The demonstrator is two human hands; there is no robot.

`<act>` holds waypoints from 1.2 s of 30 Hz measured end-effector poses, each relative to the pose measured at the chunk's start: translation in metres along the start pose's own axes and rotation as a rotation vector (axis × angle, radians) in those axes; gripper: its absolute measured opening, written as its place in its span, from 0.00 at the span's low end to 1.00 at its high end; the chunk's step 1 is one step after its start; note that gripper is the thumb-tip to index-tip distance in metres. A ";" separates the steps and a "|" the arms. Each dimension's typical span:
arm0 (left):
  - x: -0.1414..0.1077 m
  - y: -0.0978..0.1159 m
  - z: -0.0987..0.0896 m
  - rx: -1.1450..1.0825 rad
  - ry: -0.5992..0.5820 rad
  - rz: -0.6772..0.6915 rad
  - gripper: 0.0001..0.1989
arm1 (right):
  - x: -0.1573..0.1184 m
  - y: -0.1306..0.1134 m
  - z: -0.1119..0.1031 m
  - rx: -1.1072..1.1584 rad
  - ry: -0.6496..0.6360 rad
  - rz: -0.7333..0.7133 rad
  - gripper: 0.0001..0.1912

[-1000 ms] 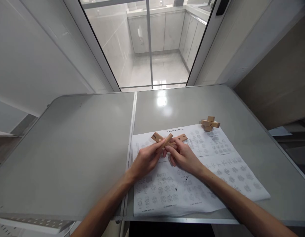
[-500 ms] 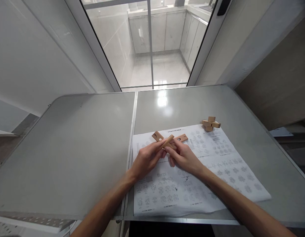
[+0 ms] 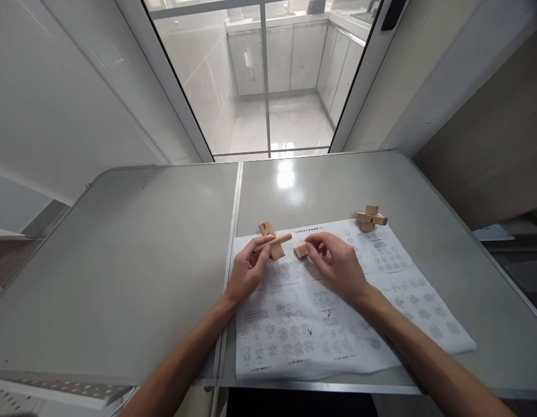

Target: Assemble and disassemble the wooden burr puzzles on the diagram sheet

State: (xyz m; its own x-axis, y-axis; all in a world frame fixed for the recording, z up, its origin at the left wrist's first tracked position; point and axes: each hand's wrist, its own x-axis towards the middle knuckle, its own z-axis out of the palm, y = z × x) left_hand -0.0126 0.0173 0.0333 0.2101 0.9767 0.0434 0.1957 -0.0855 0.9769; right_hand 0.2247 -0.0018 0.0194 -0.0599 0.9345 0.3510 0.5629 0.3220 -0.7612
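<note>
My left hand [image 3: 246, 269] is closed on two wooden puzzle pieces. One is a narrow stick-like piece [image 3: 283, 238], lying crosswise over a flat wooden piece [image 3: 265, 228] with a dark mark on its far end. My right hand [image 3: 340, 263] pinches another wooden puzzle piece [image 3: 300, 251], partly hidden behind its fingers. A gap separates the pieces of the two hands. Both hands are above a printed sheet [image 3: 290, 315] covered with small diagrams.
Past the sheet's far right corner sits a crossed stack of wooden pieces [image 3: 370, 219]. The grey folding table [image 3: 164, 260] has a metal seam left of the sheet. Behind its far edge stands a framed glass door [image 3: 268, 75].
My hands have moved apart, the right one to the right with its piece. The pieces that crossed between them are now separated. The stack at the far right stays put.
</note>
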 end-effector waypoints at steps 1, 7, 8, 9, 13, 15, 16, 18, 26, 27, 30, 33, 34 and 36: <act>0.001 0.000 -0.001 -0.016 0.013 -0.025 0.18 | 0.002 0.001 0.000 -0.036 0.010 -0.036 0.06; 0.005 -0.004 -0.006 -0.157 0.070 -0.140 0.18 | 0.004 0.012 0.002 -0.195 -0.085 -0.147 0.13; 0.005 -0.004 -0.006 -0.172 0.079 -0.150 0.17 | 0.003 0.014 0.003 -0.206 -0.109 -0.148 0.15; 0.005 -0.004 -0.007 -0.187 0.083 -0.158 0.17 | 0.002 0.015 0.003 -0.213 -0.127 -0.150 0.15; 0.003 0.003 -0.007 -0.277 0.058 -0.174 0.18 | 0.001 0.017 0.004 -0.221 -0.147 -0.160 0.11; 0.002 0.006 -0.007 -0.334 0.043 -0.182 0.19 | 0.001 0.017 0.005 -0.216 -0.149 -0.161 0.08; 0.002 0.007 -0.007 -0.355 0.038 -0.186 0.20 | 0.002 0.017 0.005 -0.213 -0.148 -0.163 0.08; 0.002 0.008 -0.007 -0.382 0.030 -0.193 0.21 | 0.002 0.017 0.004 -0.214 -0.142 -0.163 0.11; 0.004 0.000 -0.009 -0.425 0.026 -0.190 0.19 | 0.005 0.022 -0.001 -0.270 -0.131 -0.101 0.09; 0.005 0.000 -0.009 -0.428 0.025 -0.192 0.19 | 0.005 0.023 -0.001 -0.264 -0.138 -0.100 0.08; 0.005 0.001 -0.009 -0.430 0.027 -0.197 0.18 | 0.005 0.022 0.000 -0.237 -0.158 -0.108 0.09; 0.005 0.001 -0.009 -0.436 0.027 -0.194 0.19 | 0.005 0.020 0.000 -0.208 -0.179 -0.120 0.10; 0.005 0.001 -0.009 -0.438 0.027 -0.196 0.19 | 0.005 0.019 -0.001 -0.195 -0.188 -0.121 0.10; 0.005 0.000 -0.008 -0.441 0.026 -0.202 0.19 | 0.006 0.016 -0.002 -0.165 -0.206 -0.122 0.09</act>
State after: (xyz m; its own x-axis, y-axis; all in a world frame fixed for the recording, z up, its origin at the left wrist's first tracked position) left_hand -0.0196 0.0236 0.0357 0.1850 0.9703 -0.1562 -0.1955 0.1921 0.9617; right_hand 0.2351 0.0084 0.0098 -0.2924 0.9068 0.3037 0.6663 0.4210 -0.6155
